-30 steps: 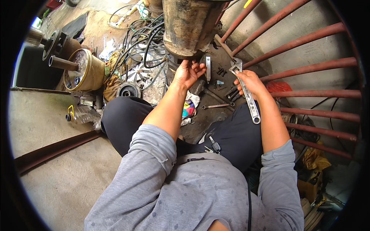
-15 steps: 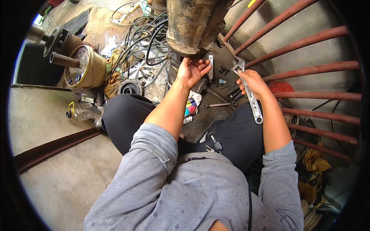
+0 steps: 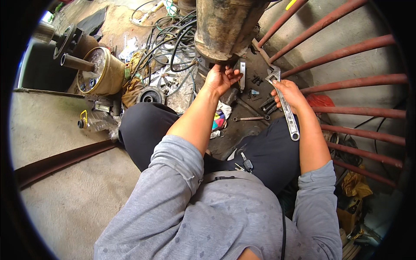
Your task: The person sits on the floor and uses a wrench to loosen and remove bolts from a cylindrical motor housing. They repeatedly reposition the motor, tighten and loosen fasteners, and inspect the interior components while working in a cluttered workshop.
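Reaching with the left hand [image 3: 221,79] to the lower end of a worn metal housing [image 3: 227,32], top centre — cannot tell whether pinching anything — while grasping an adjustable wrench [image 3: 289,116] near its head in the right hand [image 3: 292,94], aside, apparently for clearance.

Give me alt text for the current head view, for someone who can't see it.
A person's right hand holds an adjustable wrench while the left hand is at the lower end of a large, grimy cylindrical housing. A double-ended wrench lies on the floor, with tangled cables beyond and red bars at right.
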`<state>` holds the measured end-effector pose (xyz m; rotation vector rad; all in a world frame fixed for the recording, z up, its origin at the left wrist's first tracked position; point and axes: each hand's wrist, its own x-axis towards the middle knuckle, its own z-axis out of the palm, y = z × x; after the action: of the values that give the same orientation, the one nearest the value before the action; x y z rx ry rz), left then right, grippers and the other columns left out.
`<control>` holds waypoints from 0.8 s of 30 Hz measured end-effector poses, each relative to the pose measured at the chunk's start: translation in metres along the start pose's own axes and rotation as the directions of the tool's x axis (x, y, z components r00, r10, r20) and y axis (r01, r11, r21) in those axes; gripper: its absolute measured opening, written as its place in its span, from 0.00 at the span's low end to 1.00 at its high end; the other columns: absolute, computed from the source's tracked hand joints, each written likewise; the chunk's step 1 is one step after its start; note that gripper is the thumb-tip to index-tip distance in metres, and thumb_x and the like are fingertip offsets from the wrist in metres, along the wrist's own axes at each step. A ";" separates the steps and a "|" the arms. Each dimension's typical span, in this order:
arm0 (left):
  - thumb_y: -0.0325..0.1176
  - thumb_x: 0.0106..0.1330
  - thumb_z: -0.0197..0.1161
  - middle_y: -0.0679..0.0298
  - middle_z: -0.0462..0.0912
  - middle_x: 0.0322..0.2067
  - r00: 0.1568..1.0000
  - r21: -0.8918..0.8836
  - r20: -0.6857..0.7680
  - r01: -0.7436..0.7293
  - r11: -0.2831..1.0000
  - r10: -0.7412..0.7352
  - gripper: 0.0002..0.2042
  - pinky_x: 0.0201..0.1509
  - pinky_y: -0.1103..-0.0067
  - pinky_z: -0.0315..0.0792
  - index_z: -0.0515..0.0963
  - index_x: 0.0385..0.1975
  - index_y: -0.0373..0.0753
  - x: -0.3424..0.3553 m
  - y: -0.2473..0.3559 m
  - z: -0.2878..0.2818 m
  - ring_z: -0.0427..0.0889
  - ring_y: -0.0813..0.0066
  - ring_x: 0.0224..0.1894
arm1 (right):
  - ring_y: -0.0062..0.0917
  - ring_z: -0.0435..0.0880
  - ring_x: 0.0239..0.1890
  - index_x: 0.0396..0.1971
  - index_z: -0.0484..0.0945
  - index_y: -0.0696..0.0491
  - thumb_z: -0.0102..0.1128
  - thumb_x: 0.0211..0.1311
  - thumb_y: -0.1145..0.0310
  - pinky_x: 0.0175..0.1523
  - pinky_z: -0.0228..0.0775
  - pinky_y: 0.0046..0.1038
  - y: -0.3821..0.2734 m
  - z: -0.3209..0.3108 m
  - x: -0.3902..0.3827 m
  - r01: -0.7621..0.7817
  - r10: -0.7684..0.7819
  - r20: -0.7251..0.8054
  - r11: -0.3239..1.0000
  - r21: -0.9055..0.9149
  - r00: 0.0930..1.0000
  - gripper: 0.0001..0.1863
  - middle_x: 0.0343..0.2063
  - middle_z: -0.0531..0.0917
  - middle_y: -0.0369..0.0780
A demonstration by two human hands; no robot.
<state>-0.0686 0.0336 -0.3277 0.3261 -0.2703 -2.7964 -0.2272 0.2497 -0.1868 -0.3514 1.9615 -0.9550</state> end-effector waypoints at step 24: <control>0.54 0.76 0.52 0.63 0.81 0.29 0.976 -0.056 0.216 0.032 0.998 -0.019 0.23 0.63 0.52 0.74 0.79 0.40 0.38 0.003 0.000 -0.009 0.84 0.56 0.47 | 0.17 0.77 0.20 0.40 0.74 0.56 0.57 0.74 0.56 0.22 0.73 0.23 -0.002 0.001 0.000 -0.006 0.007 0.025 0.999 -0.036 1.000 0.17 0.28 0.81 0.36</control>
<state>-0.0689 0.0319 -0.3367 0.0111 -0.2327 -2.8597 -0.2269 0.2482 -0.1858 -0.3759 1.9577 -0.9074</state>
